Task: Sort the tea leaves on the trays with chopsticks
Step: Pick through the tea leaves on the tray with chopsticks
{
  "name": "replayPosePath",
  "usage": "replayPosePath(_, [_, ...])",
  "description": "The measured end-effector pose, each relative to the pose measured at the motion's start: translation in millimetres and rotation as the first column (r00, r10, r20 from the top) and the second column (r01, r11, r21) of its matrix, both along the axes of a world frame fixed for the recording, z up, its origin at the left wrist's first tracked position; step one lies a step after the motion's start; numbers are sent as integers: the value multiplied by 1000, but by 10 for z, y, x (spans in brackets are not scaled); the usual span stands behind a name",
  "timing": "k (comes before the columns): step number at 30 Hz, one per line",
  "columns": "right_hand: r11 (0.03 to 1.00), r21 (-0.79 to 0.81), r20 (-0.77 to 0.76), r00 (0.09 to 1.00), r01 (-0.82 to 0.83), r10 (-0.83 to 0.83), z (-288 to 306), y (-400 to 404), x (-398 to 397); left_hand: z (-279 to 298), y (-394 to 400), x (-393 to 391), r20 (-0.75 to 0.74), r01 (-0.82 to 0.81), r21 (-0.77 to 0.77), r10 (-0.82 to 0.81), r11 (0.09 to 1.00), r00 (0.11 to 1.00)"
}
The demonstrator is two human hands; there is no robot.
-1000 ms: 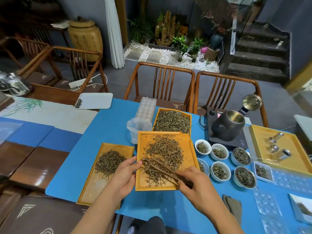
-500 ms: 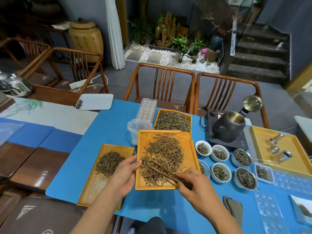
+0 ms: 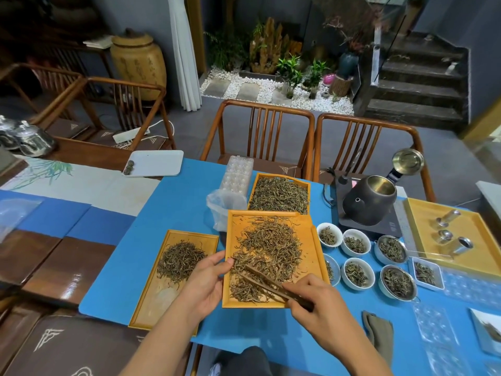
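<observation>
Head view: the counter (image 3: 168, 226) is covered by a blue mat, with dark wood and a pale painted cloth showing at its left end. Nearest the camera, the left hand (image 3: 206, 286) curls round the left edge of the middle tray (image 3: 315, 256), thumb on the rim and fingers underneath. The right hand (image 3: 322, 313) grips a pair of dark chopsticks (image 3: 267, 283), fingers curled round their back ends; the tips lie slightly apart in the tea leaves (image 3: 268, 253) at the near left of that tray. The leaves are spread loosely over most of the orange tray. Just left of it sits a second tray (image 3: 151, 302) with a smaller heap of leaves at its far end. A folded grey cloth (image 3: 379, 332) lies on the mat to the right of the right hand.

Right of the middle tray stand small white cups (image 3: 355, 243) and metal strainers (image 3: 398, 280), each holding some leaves. Behind the middle tray is a third tray (image 3: 279, 194) full of darker leaves, with a clear plastic bag (image 3: 225, 210) and a clear plastic mould (image 3: 238, 173) to its left. A black kettle (image 3: 368, 202) with its lid up sits on a dark base at the far right, beside a yellow tray (image 3: 461, 240) carrying small metal pieces. A white tray (image 3: 154, 163) lies at the far left edge of the mat.

Beyond the counter stand wooden chairs (image 3: 265, 131), then a grey floor, a large clay jar (image 3: 138, 61), a bed of white pebbles with potted plants (image 3: 292, 69), and dark stone steps (image 3: 417, 85).
</observation>
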State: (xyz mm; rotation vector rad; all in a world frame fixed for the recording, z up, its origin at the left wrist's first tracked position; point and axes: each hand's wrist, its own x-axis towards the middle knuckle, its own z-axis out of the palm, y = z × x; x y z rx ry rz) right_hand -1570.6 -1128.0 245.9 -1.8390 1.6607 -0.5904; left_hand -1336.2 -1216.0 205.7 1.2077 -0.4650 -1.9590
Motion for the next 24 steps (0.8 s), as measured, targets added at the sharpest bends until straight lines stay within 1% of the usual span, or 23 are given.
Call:
replayPosePath(4, [1000, 7, -6, 1000, 16, -16, 1, 8, 0, -18, 5, 5, 8, 18, -11, -18, 1000, 1000])
replayPosePath(8, [989, -79, 10, 992, 129, -128, 2, -62, -33, -30, 24, 16, -2, 32, -12, -32, 999, 999])
replayPosePath(11, [972, -121, -34, 977, 203, -208, -7, -140, -1, -56, 40, 19, -12, 44, -16, -45, 999, 999])
replayPosePath(16, [982, -104, -53, 985, 156, -162, -14, -209, 141, -79, 65, -7, 3, 64, -34, -64, 997, 998])
replayPosePath(20, [976, -115, -50, 980, 183, -190, -32, -197, 156, -119, 90, 12, 25, 74, -48, -73, 996, 997])
replayPosePath(24, [982, -86, -80, 982, 166, -173, -59, -199, 212, -138, 105, 18, 20, 72, -36, -71, 997, 997])
